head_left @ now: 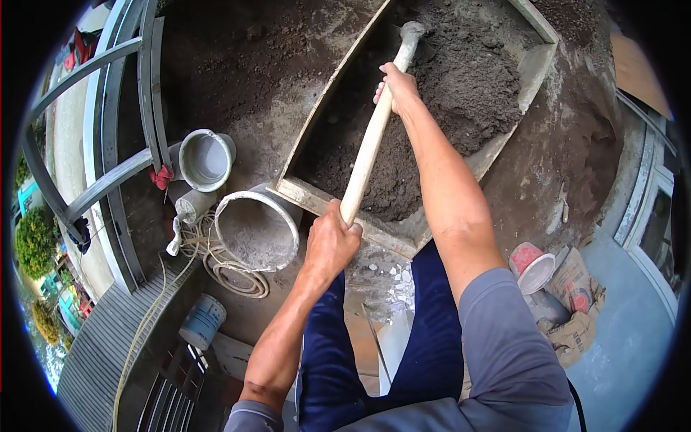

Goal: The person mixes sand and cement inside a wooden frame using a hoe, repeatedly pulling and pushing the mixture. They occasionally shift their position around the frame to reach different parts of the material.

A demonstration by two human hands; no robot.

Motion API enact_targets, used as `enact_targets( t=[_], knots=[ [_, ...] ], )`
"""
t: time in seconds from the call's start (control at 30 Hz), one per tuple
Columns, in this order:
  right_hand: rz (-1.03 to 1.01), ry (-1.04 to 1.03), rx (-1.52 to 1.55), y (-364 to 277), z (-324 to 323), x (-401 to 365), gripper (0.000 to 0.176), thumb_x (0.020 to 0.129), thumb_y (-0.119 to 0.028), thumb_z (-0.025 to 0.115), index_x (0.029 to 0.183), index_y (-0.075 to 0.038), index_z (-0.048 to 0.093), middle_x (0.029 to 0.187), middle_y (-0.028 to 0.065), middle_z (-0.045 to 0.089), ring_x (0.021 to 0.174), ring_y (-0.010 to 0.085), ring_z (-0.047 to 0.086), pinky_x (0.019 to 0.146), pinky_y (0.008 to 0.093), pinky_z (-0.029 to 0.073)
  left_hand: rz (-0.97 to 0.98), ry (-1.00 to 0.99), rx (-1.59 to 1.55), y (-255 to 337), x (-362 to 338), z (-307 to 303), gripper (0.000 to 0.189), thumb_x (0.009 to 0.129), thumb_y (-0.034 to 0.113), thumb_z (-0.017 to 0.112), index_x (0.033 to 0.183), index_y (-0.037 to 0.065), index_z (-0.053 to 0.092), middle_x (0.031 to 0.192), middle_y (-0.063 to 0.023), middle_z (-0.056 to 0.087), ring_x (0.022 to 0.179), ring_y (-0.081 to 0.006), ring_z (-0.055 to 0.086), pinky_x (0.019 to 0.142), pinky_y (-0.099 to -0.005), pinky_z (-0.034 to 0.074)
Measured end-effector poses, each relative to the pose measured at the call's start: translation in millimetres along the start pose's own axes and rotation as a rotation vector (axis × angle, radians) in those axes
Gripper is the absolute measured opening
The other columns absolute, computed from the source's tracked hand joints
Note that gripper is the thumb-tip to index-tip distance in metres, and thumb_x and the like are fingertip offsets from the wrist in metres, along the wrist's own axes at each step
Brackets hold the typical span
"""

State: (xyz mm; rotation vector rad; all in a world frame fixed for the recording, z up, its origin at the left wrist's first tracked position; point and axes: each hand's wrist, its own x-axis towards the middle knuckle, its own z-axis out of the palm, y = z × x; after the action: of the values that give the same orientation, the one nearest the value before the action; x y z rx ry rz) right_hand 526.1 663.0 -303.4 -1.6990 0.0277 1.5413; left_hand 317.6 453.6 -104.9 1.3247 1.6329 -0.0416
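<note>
A long pale wooden handle (pixel 368 155) runs up and away from me over a wooden mixing trough (pixel 308 193). My left hand (pixel 332 241) is wrapped round its near end, at the trough's front edge. Farther up, my right hand (pixel 397 88) grips the same handle, close to its crusted grey head (pixel 412 30). Below the head, what the tool has for a blade cannot be made out. Dark grey, crumbly mix (pixel 468 86) fills much of the trough, piled highest to the right of the handle.
Left of the trough stand a large bucket (pixel 257 234), a smaller bucket (pixel 206 161) and a coiled hose (pixel 237 277). A metal frame (pixel 108 180) rises at the left. A red-and-white tub (pixel 534 268) and torn paper sacks (pixel 576 309) lie at the right.
</note>
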Motion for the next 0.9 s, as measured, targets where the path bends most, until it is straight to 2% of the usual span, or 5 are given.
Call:
enact_targets(
  t=[0.2, 0.37, 0.4, 0.63, 0.9],
  knots=[
    [0.269, -0.132, 0.002, 73, -8, -8, 0.024, 0.091, -0.021, 0.068, 0.100, -0.003, 0.054, 0.072, 0.0082, 0.052, 0.053, 0.0228, 0.055, 0.049, 0.0449, 0.054, -0.132, -0.114, 0.079, 56, -62, -23, 0.035, 0.087, 0.013, 0.066, 0.109, -0.011, 0.054, 0.087, -0.0409, 0.067, 0.090, -0.0573, 0.069, 0.084, -0.0574, 0.054],
    [0.526, -0.151, 0.096, 164, -25, -51, 0.023, 0.093, -0.022, 0.066, 0.089, -0.006, 0.051, 0.064, 0.0057, 0.048, 0.050, 0.0224, 0.051, 0.046, 0.0441, 0.052, -0.212, -0.206, 0.201, 55, -101, -24, 0.035, 0.088, 0.015, 0.067, 0.107, -0.011, 0.052, 0.085, -0.0401, 0.067, 0.088, -0.0566, 0.069, 0.084, -0.0595, 0.056],
    [0.489, -0.152, 0.104, 170, -29, -62, 0.023, 0.093, -0.022, 0.066, 0.087, -0.007, 0.050, 0.065, 0.0059, 0.048, 0.050, 0.0225, 0.050, 0.047, 0.0437, 0.051, -0.223, -0.231, 0.228, 53, -111, -23, 0.037, 0.088, 0.016, 0.068, 0.107, -0.010, 0.051, 0.085, -0.0385, 0.068, 0.086, -0.0550, 0.070, 0.083, -0.0585, 0.057],
    [0.577, -0.218, 0.243, 148, -59, -129, 0.028, 0.092, -0.023, 0.068, 0.078, -0.012, 0.046, 0.062, 0.0047, 0.046, 0.049, 0.0225, 0.050, 0.050, 0.0417, 0.051, -0.137, -0.319, 0.246, 107, -165, -54, 0.036, 0.088, 0.018, 0.068, 0.103, -0.009, 0.050, 0.076, -0.0351, 0.067, 0.075, -0.0530, 0.070, 0.075, -0.0582, 0.058],
    [0.313, -0.023, 0.343, 50, -102, -226, 0.032, 0.089, -0.027, 0.074, 0.082, -0.013, 0.046, 0.068, 0.0024, 0.048, 0.054, 0.0194, 0.050, 0.052, 0.0395, 0.048, 0.030, -0.386, 0.150, 84, -222, -110, 0.036, 0.085, 0.016, 0.070, 0.110, -0.003, 0.052, 0.075, -0.0315, 0.067, 0.072, -0.0508, 0.070, 0.072, -0.0577, 0.057]
  ],
)
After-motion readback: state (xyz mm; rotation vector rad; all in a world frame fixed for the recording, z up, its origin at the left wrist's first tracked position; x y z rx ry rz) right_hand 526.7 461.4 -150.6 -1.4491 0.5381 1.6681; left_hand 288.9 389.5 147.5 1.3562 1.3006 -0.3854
